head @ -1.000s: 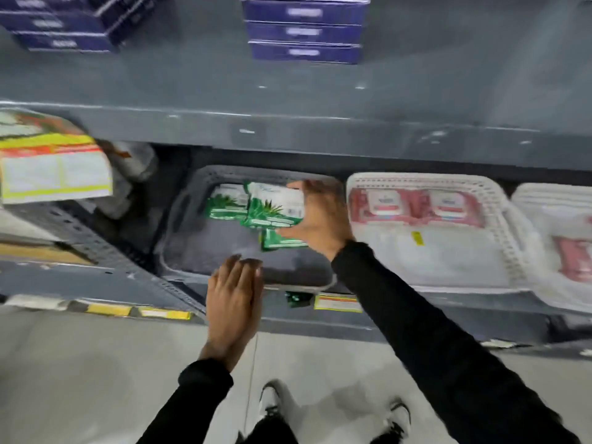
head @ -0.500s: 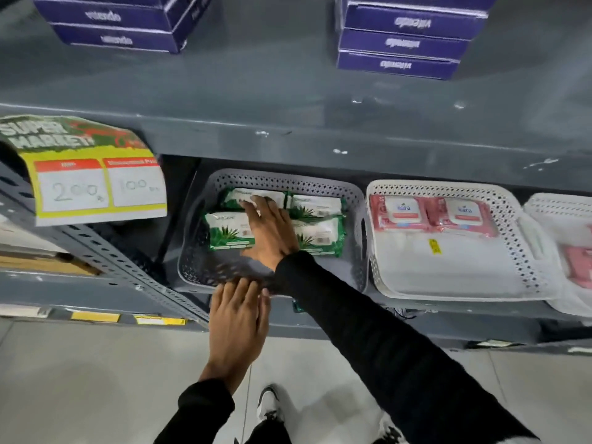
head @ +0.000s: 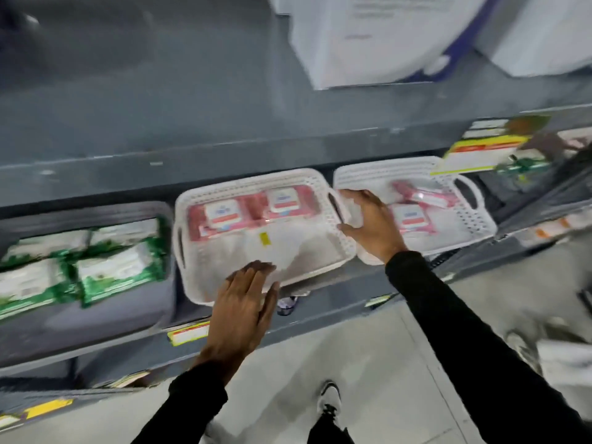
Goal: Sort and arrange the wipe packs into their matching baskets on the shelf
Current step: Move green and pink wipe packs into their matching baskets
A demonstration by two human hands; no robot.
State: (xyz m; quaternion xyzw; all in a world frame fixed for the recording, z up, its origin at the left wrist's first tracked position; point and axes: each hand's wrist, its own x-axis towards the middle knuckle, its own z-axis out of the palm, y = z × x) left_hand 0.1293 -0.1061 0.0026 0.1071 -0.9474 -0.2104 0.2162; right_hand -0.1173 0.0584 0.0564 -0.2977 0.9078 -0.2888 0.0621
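Observation:
Several green wipe packs (head: 86, 264) lie in a grey basket (head: 96, 318) at the left of the shelf. The middle white basket (head: 307, 184) holds two pink wipe packs (head: 250, 213) along its back. A second white basket (head: 467, 225) to the right holds more pink packs (head: 416, 206). My left hand (head: 243, 309) lies flat, fingers apart, on the front rim of the middle white basket. My right hand (head: 371, 225) is spread over the left edge of the right white basket, touching it, with no pack in it.
A grey upper shelf (head: 192, 123) overhangs the baskets, with white boxes (head: 378, 36) on it. A yellow and red price sign (head: 480, 149) hangs at the upper right. Price tags (head: 189, 334) line the shelf's front edge. Grey floor and my shoes (head: 330, 398) are below.
My view has swung to the right. My right hand left the green packs in the grey basket and moved to the right white basket. My left hand shifted from the grey basket to the middle white one.

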